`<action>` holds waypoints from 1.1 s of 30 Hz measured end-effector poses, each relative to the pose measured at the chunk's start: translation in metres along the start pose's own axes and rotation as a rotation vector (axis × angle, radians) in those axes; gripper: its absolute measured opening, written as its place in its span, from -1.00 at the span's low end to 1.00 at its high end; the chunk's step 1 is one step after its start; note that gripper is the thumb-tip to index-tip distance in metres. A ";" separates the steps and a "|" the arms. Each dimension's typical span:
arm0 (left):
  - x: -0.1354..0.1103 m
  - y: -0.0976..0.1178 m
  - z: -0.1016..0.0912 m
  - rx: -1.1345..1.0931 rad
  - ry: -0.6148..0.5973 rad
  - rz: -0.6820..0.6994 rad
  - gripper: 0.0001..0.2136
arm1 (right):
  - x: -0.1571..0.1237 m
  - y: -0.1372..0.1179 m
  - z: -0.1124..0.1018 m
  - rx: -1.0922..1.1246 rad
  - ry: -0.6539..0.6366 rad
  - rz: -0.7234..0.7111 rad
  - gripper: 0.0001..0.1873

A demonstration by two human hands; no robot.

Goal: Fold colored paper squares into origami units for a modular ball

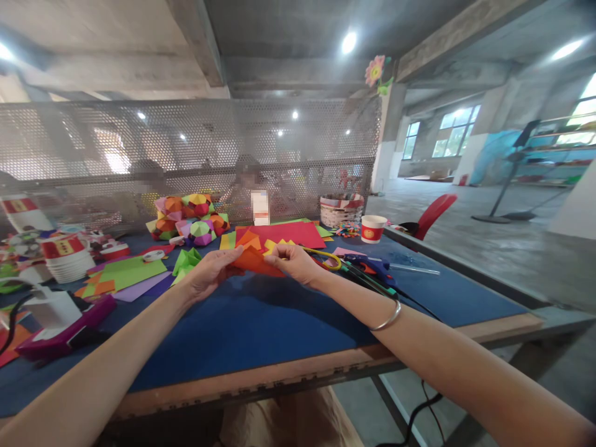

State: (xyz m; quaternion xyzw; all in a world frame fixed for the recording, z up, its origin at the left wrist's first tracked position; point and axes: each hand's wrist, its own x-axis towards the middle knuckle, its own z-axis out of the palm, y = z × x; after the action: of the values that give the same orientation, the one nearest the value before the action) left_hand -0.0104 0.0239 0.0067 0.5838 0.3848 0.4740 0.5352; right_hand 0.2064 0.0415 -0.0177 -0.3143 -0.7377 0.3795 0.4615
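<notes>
Between my two hands is a folded piece of orange paper (257,261), raised a little above the blue tabletop. My left hand (218,268) pinches its left end, and my right hand (294,261) grips its right side with thumb and fingers. Just behind it lie yellow folded paper pieces (278,244) and a large red sheet (298,236). Green folded paper (186,263) rests left of my left hand. Right of my right hand are yellow-handled scissors (331,258) and a blue glue gun (372,264) with a clear glue stick (415,269).
Colourful paper balls (190,217) are stacked at the back left. Paper sheets (133,272), stacked paper cups (67,257) and a purple power strip (69,329) cover the left side. A woven basket (342,210) and a paper cup (373,230) stand back right, before a perforated metal screen (288,136).
</notes>
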 end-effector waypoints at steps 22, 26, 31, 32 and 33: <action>0.002 -0.004 -0.003 -0.046 0.042 0.082 -0.38 | 0.002 0.007 -0.002 -0.002 0.189 0.086 -0.77; 0.003 -0.002 -0.003 -0.066 0.115 0.063 -0.58 | 0.000 0.003 -0.001 -0.027 0.175 0.136 -0.82; 0.002 -0.001 0.000 -0.047 0.227 0.019 -0.75 | 0.000 0.001 0.000 -0.112 0.155 0.218 -0.85; 0.002 -0.001 0.000 -0.040 0.240 0.016 -0.75 | 0.000 0.002 0.000 -0.125 0.149 0.222 -0.85; 0.002 -0.001 0.000 -0.028 0.251 0.014 -0.75 | 0.000 0.003 0.000 -0.131 0.143 0.223 -0.85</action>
State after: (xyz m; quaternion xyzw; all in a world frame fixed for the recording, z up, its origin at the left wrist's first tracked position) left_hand -0.0098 0.0260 0.0063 0.5150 0.4381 0.5526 0.4874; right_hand 0.2068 0.0430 -0.0204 -0.4499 -0.6868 0.3560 0.4463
